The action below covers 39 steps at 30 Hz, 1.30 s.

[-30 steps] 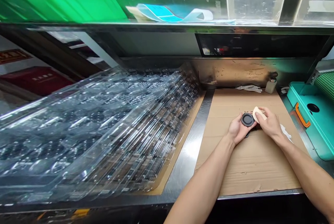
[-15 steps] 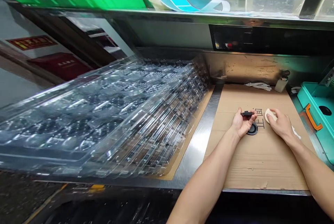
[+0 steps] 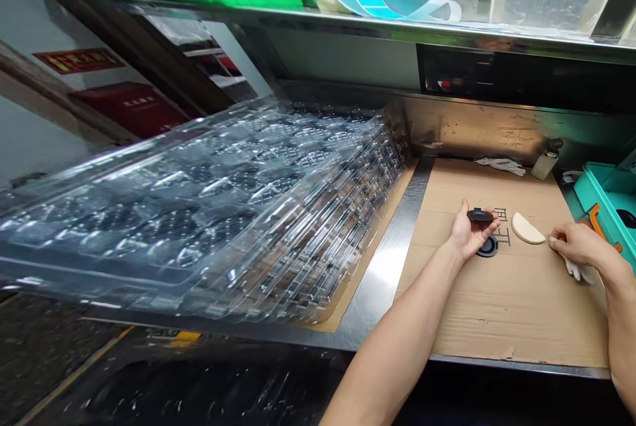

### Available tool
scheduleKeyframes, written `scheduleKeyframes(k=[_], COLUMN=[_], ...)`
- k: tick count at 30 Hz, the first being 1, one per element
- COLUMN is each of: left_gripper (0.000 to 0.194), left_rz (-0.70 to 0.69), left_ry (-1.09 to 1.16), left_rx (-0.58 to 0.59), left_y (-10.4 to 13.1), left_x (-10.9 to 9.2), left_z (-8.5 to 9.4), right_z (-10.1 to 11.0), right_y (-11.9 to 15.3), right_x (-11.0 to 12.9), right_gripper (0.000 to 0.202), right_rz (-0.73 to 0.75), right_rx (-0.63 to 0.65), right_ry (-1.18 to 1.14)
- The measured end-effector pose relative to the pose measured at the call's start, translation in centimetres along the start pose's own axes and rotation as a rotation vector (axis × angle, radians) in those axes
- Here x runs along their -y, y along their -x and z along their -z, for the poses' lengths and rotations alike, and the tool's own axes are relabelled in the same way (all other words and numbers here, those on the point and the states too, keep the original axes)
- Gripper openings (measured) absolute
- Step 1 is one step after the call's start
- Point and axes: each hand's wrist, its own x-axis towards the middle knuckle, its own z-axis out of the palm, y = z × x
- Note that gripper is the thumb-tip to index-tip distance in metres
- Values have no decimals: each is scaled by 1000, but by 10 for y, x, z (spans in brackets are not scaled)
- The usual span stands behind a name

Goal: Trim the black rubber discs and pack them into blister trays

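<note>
My left hand (image 3: 471, 235), palm up, holds a black round plastic part (image 3: 479, 215) between thumb and fingers. Just below it on the cardboard lies another black round part (image 3: 487, 246), with a ringed face. Right of these rests a cream half-round pad (image 3: 527, 229), touched by neither hand. My right hand (image 3: 576, 242) has its fingers closed on a white glove (image 3: 579, 271), whose fingers show beneath the hand.
Cardboard (image 3: 477, 307) covers the metal bench. Stacked clear plastic trays (image 3: 213, 214) fill the left. A small bottle (image 3: 545, 162) and another white glove (image 3: 501, 165) lie at the back. A teal box (image 3: 591, 187) with an orange handle stands right, and a metal shelf (image 3: 358, 25) runs overhead.
My right hand has let go of the cream pad, leaving it on the cardboard, and moved right to the glove. My left hand still holds the black part. The view has shifted slightly.
</note>
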Motion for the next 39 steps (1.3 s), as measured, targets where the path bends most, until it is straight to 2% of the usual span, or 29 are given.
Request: scheduleKeyframes(k=[2,6,9,12,16,24,28,33,36,39], left_gripper=[77,75,74,78,79,75,78,85,87,86], left_rz=[-39,-72,-88,-114,-113,-94,-109,-156,-164,-170], left_ry=[-129,-437,-597,-708,-753,-722,-789,-940,-1014,-1022], left_rx=[-2,27,63,73,81,49,70,43,30,47], left_y=[0,2,4,6,6,2,1,1,-1,-3], left_x=[5,24,41,53,57,56,59,62,63,63], left_z=[-1,-4,-4,-3,-3,-1,2,5,7,9], right_z=[5,9,-1,-15,-21,-14,-20,-22,-19,-19], right_y=[1,12,19,20,19,20,21,23,23,21], right_x=[8,52,83,97,95,90,93,96,95,93], right_gripper=[25,29,27,26,23,23,25,26,25,29], right_rz=[87,379,560,621,647,668,606,501,484,521], right_rx=[-58,-298,-364,-376,-367,-399,-322,-269,-240,-286], right_ry=[-78,-327,-408,-434,-437,-415,-280,-72,-91,-177])
